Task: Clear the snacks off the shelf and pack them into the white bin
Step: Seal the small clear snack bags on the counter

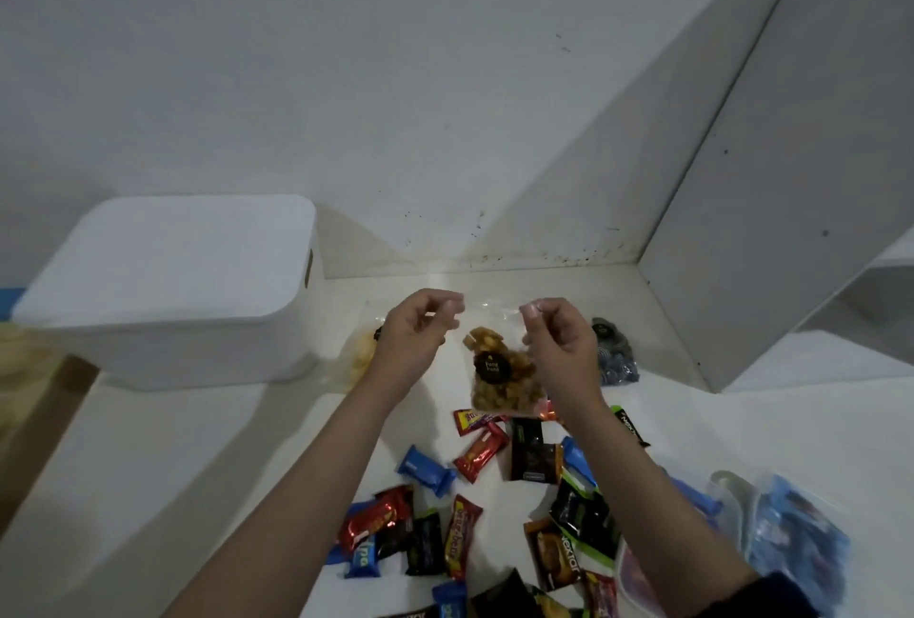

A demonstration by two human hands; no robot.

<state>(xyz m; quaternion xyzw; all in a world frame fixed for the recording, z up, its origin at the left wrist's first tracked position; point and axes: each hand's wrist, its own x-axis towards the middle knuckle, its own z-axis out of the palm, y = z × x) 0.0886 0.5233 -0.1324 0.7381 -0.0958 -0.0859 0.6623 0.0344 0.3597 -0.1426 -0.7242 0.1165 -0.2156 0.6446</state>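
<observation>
between both hands, above the shelf (494, 281), hangs a clear snack bag (502, 372) of golden bits, light, limp and crinkly, probably crushable. left hand (413, 338) and right hand (561, 345) each pinch a top corner, the best hold. white bin (168, 291) sits at nine o'clock, lid on. loose wrapped snacks (475, 508) lie at six o'clock.

A white, smooth shelf (163, 459) carried a lidded white plastic bin (173, 291) at its back. Right of the bin lay a clear bag of blue-wrapped sweets (613, 360); nearer than the bin, scattered red, blue and black snack packets (475, 508).
</observation>
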